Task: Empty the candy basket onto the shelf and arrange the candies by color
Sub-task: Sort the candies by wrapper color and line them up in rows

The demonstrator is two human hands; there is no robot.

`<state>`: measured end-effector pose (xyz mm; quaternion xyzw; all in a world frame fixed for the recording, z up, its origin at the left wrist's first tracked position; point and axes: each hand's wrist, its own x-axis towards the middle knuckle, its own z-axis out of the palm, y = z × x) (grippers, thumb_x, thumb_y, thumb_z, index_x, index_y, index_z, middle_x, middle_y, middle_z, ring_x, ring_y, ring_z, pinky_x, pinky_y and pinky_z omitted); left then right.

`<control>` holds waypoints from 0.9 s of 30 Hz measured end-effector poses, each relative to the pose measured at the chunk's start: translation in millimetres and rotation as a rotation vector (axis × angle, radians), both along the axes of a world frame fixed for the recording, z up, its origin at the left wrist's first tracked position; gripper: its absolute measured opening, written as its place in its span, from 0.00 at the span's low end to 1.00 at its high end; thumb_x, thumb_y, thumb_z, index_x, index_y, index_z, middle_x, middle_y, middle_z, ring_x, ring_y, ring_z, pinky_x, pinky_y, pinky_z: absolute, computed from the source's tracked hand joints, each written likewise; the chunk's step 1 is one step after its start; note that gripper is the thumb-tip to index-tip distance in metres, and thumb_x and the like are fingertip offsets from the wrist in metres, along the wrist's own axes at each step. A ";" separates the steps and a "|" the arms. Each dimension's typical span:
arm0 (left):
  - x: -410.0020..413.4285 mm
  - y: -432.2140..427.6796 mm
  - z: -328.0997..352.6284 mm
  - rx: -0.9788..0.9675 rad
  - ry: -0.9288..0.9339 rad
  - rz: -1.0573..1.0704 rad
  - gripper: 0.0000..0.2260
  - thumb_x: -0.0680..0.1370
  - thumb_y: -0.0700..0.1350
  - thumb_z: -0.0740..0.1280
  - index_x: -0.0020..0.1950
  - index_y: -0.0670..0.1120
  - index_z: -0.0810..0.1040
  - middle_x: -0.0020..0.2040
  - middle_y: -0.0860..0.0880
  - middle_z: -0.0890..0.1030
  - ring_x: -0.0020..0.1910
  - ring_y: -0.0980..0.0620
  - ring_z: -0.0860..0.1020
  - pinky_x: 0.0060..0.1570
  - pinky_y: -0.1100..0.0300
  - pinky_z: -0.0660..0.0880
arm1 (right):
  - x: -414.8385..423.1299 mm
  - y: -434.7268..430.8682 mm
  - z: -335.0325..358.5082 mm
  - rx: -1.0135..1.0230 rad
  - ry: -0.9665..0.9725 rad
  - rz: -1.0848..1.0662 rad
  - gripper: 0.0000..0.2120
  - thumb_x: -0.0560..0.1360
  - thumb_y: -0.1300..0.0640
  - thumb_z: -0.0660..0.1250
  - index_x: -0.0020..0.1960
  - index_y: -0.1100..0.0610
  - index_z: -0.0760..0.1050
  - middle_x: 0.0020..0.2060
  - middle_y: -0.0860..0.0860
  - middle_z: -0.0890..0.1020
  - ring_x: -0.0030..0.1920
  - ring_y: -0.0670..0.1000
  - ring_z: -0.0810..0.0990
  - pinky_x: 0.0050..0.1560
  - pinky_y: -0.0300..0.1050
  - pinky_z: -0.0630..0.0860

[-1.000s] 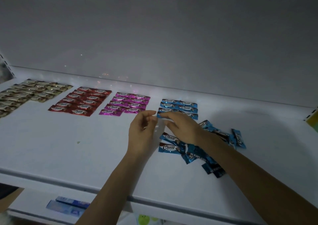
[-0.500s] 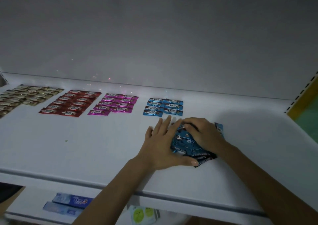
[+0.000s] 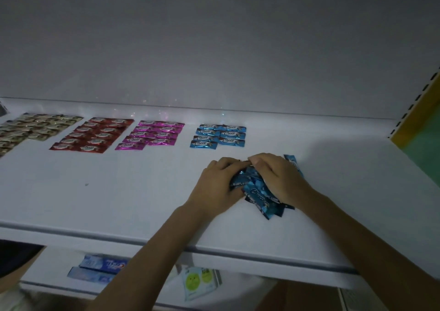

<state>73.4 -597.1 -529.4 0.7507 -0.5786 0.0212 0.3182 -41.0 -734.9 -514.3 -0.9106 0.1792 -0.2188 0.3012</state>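
now a loose pile of blue candies [image 3: 259,195] is held together on the white shelf [image 3: 114,191], right of the middle and a little back from its near edge. the left hand [image 3: 217,188] is curled against the pile's left side and the right hand [image 3: 279,179] is curled over its top, so it is grasped by both. far behind, sorted blocks are laid apart: blue block [image 3: 219,135], pink block [image 3: 152,134], red block [image 3: 92,135] and pale block [image 3: 33,128] at the left edge. a broad white strip is seen left of the hands.

Single head-worn wide-angle view, close above the front edge of the shelf [image 3: 114,191], facing forward and down toward its back wall [image 3: 214,48].
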 end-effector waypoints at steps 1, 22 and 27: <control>-0.5 2.0 2.3 -0.019 0.058 0.002 0.24 0.72 0.55 0.64 0.65 0.46 0.77 0.56 0.47 0.79 0.51 0.49 0.76 0.50 0.59 0.71 | -0.1 2.6 -0.1 -0.045 -0.023 -0.013 0.24 0.79 0.43 0.50 0.58 0.57 0.77 0.47 0.49 0.82 0.45 0.46 0.79 0.50 0.44 0.76; 3.6 14.0 11.6 -0.203 0.429 0.119 0.09 0.77 0.32 0.64 0.53 0.42 0.81 0.45 0.48 0.80 0.46 0.48 0.80 0.47 0.58 0.76 | 0.4 19.1 -8.3 -0.400 0.002 0.058 0.23 0.76 0.40 0.53 0.51 0.57 0.76 0.41 0.49 0.80 0.40 0.44 0.70 0.44 0.42 0.64; 6.7 12.5 10.6 -0.219 0.515 0.142 0.11 0.78 0.32 0.63 0.52 0.45 0.80 0.47 0.48 0.81 0.45 0.52 0.80 0.46 0.63 0.76 | -5.4 7.9 -11.4 -0.389 -0.004 0.061 0.20 0.75 0.44 0.56 0.50 0.57 0.79 0.40 0.49 0.81 0.39 0.46 0.74 0.46 0.47 0.72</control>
